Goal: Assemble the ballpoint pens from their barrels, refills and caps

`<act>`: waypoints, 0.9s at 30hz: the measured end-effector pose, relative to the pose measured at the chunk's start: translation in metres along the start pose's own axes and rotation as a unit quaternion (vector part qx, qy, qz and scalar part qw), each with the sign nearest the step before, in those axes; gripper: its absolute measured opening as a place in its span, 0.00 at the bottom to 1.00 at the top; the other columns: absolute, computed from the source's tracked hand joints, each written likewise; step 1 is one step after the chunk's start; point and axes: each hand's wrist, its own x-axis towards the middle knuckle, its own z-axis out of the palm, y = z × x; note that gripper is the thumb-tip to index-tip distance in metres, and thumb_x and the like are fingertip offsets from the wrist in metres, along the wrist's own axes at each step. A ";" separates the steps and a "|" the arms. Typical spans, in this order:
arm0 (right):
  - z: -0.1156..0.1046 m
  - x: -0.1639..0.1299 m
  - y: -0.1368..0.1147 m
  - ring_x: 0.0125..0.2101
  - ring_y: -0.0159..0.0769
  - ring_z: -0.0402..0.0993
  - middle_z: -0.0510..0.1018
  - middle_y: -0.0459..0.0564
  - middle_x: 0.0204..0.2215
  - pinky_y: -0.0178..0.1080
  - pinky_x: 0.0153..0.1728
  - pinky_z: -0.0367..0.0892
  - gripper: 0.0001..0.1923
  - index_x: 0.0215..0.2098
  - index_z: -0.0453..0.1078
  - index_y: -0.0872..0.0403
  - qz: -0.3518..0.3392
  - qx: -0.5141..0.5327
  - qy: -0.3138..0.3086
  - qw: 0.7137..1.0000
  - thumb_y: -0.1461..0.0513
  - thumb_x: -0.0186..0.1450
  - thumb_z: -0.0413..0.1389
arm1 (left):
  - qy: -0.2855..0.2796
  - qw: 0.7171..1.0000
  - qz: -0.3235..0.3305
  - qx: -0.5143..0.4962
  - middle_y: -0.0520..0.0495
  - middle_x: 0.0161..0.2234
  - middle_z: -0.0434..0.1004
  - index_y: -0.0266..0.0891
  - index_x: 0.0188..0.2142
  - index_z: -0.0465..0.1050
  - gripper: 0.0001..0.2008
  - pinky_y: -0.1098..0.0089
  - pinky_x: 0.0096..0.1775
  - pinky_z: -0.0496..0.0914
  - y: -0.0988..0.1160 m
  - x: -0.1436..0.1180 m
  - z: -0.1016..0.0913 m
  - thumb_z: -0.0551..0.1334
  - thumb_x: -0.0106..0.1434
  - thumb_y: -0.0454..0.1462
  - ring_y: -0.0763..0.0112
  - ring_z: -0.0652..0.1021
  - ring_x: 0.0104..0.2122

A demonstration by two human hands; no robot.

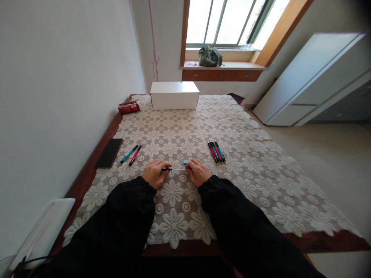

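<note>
Both my arms reached straight forward over the table (95, 162), black sleeves drawn down to the wrists, forearms angled inward so the hands nearly met at the middle of the lace cloth (249, 166). My left hand (154, 172) lay knuckles up, fingers curled in and pinched on the dark end of a pen (174, 169). My right hand (198, 172) mirrored it, fingers curled and closed on the other end, where a bit of teal showed just past my fingertips. Between the two hands the pen ran level, low over the cloth; the middle stretch looked thin and pale, perhaps a bare refill, though the view was too small for me to be sure. Both wrists seemed to rest on the cloth.

To my left lay two loose pens (131, 154), one teal and one red, side by side and slanted, and beyond them, near the table's edge, a black phone (109, 153) lying flat. To my right, just past my right hand, a small cluster of pens (216, 151) in red and teal sat close together. At the far end of the table stood a white box (174, 95), with a red packet (129, 107) beside its left corner. A green bag (210, 56) sat on the window sill behind. A white device (43, 231) lay at the near left corner.
</note>
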 end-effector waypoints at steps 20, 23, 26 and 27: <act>-0.003 0.000 -0.001 0.43 0.41 0.71 0.75 0.52 0.38 0.39 0.44 0.67 0.07 0.35 0.69 0.51 0.035 -0.001 0.011 0.999 0.69 0.66 0.54 | 0.024 0.999 -0.036 0.025 0.46 0.42 0.81 0.42 0.45 0.75 0.09 0.56 0.49 0.69 -0.001 0.000 0.002 0.62 0.64 0.34 0.58 0.77 0.45; -0.002 0.000 0.000 0.43 0.41 0.71 0.75 0.51 0.38 0.39 0.44 0.66 0.06 0.36 0.69 0.51 0.030 -0.003 0.007 1.000 0.69 0.66 0.54 | 0.026 0.999 -0.031 0.027 0.45 0.43 0.81 0.42 0.44 0.75 0.09 0.56 0.50 0.69 0.000 0.000 0.002 0.63 0.64 0.35 0.57 0.76 0.46; 0.000 -0.001 0.000 0.42 0.40 0.71 0.75 0.51 0.38 0.39 0.44 0.66 0.06 0.36 0.69 0.51 0.015 0.001 0.006 1.000 0.68 0.67 0.54 | 0.023 0.999 -0.013 0.020 0.45 0.45 0.80 0.43 0.43 0.76 0.08 0.56 0.51 0.69 0.002 0.000 0.000 0.65 0.63 0.36 0.57 0.76 0.48; 0.001 -0.001 0.000 0.42 0.40 0.71 0.75 0.51 0.38 0.39 0.44 0.66 0.06 0.36 0.69 0.51 0.012 0.004 0.008 1.000 0.68 0.67 0.54 | 0.024 1.000 -0.008 0.016 0.45 0.45 0.80 0.43 0.42 0.76 0.08 0.56 0.52 0.69 0.002 0.000 0.000 0.65 0.63 0.36 0.57 0.76 0.48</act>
